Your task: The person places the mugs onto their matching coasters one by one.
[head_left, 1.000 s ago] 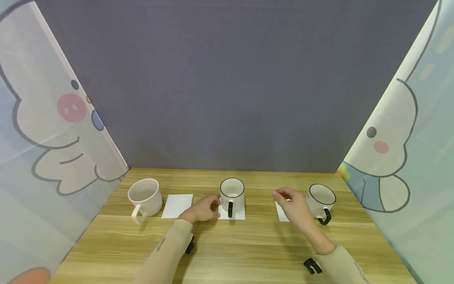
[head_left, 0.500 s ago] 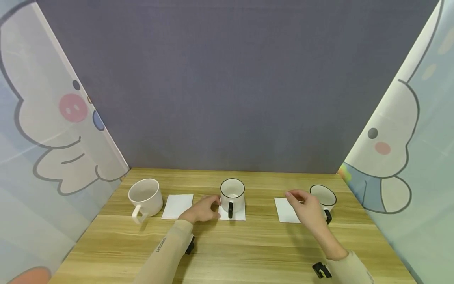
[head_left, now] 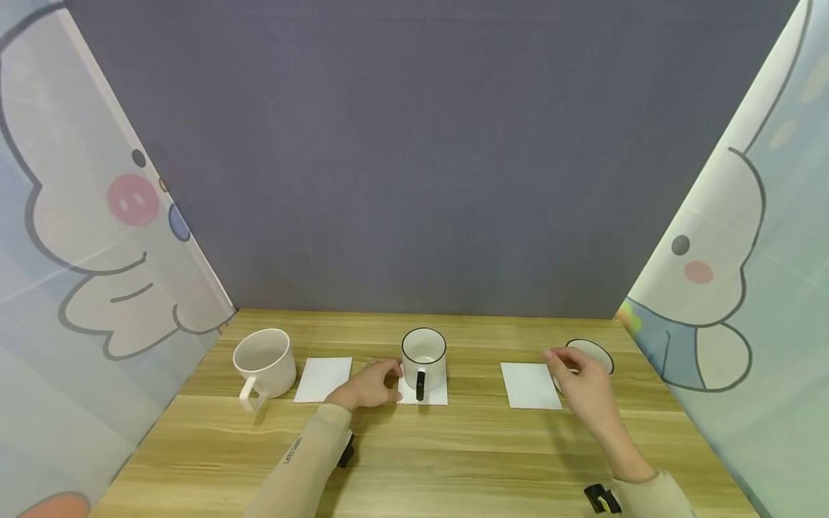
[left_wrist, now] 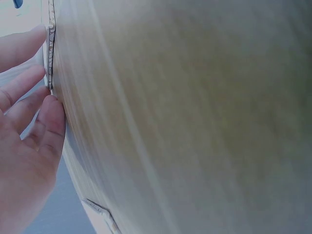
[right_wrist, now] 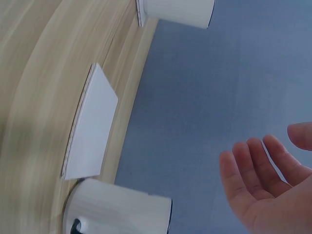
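My left hand (head_left: 369,383) rests at the left edge of a white square coaster (head_left: 439,394), thumb and fingertips touching it a little apart. On that coaster stands a white mug (head_left: 424,363) with a dark rim and a black handle facing me. The left wrist view shows the fingers against the coaster's thin edge (left_wrist: 50,58). My right hand (head_left: 585,381) hovers in front of a second dark-rimmed mug (head_left: 596,352), hiding much of it. Its fingers are loosely bent and hold nothing, as the right wrist view confirms. Left of this mug lies another white coaster (head_left: 529,386).
A wide plain white mug (head_left: 265,363) stands at the far left of the wooden table (head_left: 440,467), handle towards me. Beside it lies a third white coaster (head_left: 324,379). A grey panel (head_left: 414,158) closes the back, and printed curtains (head_left: 732,216) hang at both sides.
My right hand has moved right, from over the right coaster to in front of the right mug, uncovering the coaster. The left hand has stayed at the middle coaster.
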The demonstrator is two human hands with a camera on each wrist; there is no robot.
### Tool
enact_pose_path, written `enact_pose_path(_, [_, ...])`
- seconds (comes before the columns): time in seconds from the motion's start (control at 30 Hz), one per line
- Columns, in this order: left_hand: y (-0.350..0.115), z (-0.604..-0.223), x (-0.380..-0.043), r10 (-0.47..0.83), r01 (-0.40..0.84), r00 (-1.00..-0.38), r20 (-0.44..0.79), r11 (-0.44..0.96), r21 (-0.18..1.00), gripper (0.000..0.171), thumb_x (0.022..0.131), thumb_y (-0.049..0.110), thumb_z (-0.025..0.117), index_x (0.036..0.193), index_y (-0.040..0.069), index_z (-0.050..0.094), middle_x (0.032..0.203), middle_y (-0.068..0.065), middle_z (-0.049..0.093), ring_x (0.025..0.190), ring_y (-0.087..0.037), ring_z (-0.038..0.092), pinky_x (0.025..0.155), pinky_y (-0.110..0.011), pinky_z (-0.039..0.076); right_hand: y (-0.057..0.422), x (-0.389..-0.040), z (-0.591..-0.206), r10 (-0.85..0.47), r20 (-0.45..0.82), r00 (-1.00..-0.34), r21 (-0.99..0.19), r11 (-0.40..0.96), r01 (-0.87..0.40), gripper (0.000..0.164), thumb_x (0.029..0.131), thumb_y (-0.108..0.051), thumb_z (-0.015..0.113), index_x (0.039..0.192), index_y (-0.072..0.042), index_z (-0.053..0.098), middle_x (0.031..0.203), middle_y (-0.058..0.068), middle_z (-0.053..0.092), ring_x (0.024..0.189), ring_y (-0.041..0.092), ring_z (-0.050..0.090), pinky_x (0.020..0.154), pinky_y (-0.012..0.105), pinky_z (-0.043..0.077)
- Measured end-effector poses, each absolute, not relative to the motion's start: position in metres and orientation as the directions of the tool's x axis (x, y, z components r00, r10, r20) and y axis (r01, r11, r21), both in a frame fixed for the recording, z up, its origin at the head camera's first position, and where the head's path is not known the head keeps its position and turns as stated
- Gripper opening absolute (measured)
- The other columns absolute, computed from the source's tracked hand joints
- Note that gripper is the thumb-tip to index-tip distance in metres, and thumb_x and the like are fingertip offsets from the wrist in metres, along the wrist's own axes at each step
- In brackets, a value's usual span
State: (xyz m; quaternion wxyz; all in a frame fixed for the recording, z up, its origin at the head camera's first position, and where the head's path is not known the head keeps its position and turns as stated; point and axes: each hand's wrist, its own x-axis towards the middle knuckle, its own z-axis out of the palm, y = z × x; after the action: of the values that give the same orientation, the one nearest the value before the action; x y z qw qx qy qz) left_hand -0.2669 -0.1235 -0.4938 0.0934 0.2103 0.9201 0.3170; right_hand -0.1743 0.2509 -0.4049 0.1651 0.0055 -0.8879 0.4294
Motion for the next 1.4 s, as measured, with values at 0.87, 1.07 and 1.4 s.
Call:
enact_pose_path(0.87, [-0.123,-0.492,-0.266,0.434,0.305,-0.899,-0.052,0.708,0.637,0.032,0.083,0.014,0.08,0.109,0.011,0.062,0.143,-0.016,0.057,0.134,-0.04,0.045,0.111,-0.056,0.036,0.311,-0.167,-0.423,0.311,0.31,-0.898,-0.764,0.644,-0.041,0.043,0.103,-0.031,0.061,0.115,0.009,0.07,0.098,0.021,0.072,0.072,-0.01,0.054,0.059,0.02,0.047])
enact_pose_path(1.07, [-0.124,-0.492,-0.266,0.426,0.293,-0.903,-0.059,0.709,0.642,0.032,0.082,0.014,0.081,0.109,0.011,0.062,0.143,-0.015,0.057,0.134,-0.039,0.045,0.111,-0.056,0.037,0.319,-0.17,-0.426,0.335,0.307,-0.891,-0.777,0.629,-0.031,0.041,0.102,-0.029,0.062,0.11,0.01,0.071,0.089,0.014,0.073,0.071,-0.007,0.054,0.059,0.017,0.046])
enact_pose_path(1.4, [-0.123,-0.493,-0.266,0.431,0.3,-0.901,-0.053,0.707,0.641,0.032,0.083,0.014,0.08,0.109,0.012,0.062,0.145,-0.016,0.055,0.134,-0.04,0.046,0.111,-0.056,0.037,0.333,-0.169,-0.44,0.373,0.207,-0.905,-0.793,0.606,0.069,0.042,0.103,-0.032,0.06,0.107,0.009,0.071,0.081,0.004,0.073,0.069,0.001,0.059,0.06,0.018,0.045])
